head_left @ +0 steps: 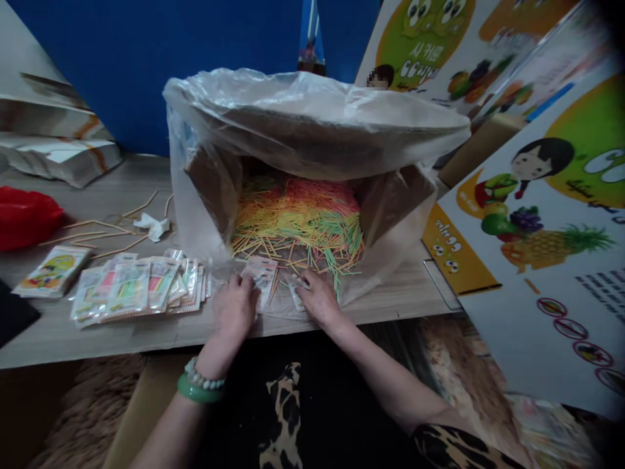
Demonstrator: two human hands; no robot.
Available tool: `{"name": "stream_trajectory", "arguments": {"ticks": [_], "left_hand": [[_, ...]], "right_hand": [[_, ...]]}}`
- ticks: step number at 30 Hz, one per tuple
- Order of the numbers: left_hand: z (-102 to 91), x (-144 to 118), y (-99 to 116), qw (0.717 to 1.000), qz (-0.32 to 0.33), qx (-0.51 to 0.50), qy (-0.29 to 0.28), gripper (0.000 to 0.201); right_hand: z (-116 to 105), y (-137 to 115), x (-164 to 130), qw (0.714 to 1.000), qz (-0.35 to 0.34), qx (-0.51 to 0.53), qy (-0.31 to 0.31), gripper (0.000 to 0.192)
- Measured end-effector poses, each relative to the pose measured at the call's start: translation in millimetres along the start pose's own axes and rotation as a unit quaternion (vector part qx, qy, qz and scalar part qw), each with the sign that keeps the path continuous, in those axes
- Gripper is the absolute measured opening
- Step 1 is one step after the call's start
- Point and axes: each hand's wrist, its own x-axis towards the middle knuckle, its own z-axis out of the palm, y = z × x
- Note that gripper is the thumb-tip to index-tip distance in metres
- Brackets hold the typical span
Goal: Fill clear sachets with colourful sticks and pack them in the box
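My left hand [237,305] rests at the table's front edge with its fingers curled on a small clear packet [263,273] with printing on it. To the right, my right hand [319,298] is closed, its fingertips on another small clear packet [296,293]. Just beyond both hands, a cardboard box lined with a clear plastic bag [195,215] lies open toward me. Inside it is a heap of thin coloured sticks [297,208], yellow, orange, pink and green. Some sticks spill onto the plastic near my fingers. What my palms cover is hidden.
Filled packets [131,286] lie in a pile left of my left hand, beside a stack of printed cards [53,272]. Farther left are a red bag [27,218], loose tan strips [117,233] and a crumpled tissue [152,227]. Large printed cartons [547,260] stand at the right.
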Motion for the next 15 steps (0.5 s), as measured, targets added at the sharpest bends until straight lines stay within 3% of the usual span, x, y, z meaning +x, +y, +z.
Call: {"name": "stream_trajectory", "arguments": {"ticks": [2,3,4,6,8,9,11,13,15], "left_hand": [[0.0,5.6,3.0,0.991,-0.024,-0.122,0.043,0.026],[1.4,8.1,7.0,0.974,-0.023,-0.223,0.038,0.027],[3.6,10.3,12.1,0.940,-0.021,-0.339,0.012,0.029],[9.0,13.8,22.4,0.835,-0.040,-0.544,-0.067,0.036],[13.4,15.7,28.9,0.747,-0.099,-0.650,-0.099,0.036],[14.7,16.0,30.2,0.729,-0.129,-0.667,-0.086,0.034],[15.6,15.3,30.3,0.739,-0.146,-0.656,-0.050,0.031],[16.0,13.5,30.7,0.780,-0.105,-0.616,-0.041,0.029],[17.8,11.6,33.7,0.822,-0.037,-0.565,-0.064,0.027]], "right_hand": [[1.9,-1.1,3.5,0.993,0.014,0.111,0.027,0.009],[3.3,-3.6,3.9,0.987,0.012,0.160,0.023,0.008],[4.2,-7.0,3.7,0.980,0.004,0.197,0.011,0.009],[1.9,-13.2,2.3,0.974,-0.019,0.222,-0.034,0.009],[-8.1,-13.9,3.3,0.983,-0.037,0.171,-0.064,0.009],[-15.5,-11.3,5.9,0.992,-0.035,0.113,-0.052,0.010],[-31.4,-0.8,16.1,0.999,0.006,-0.046,0.016,0.016],[-43.0,12.7,31.8,0.973,0.064,-0.204,0.083,0.027],[-46.8,24.0,48.3,0.949,0.090,-0.291,0.079,0.036]]}}
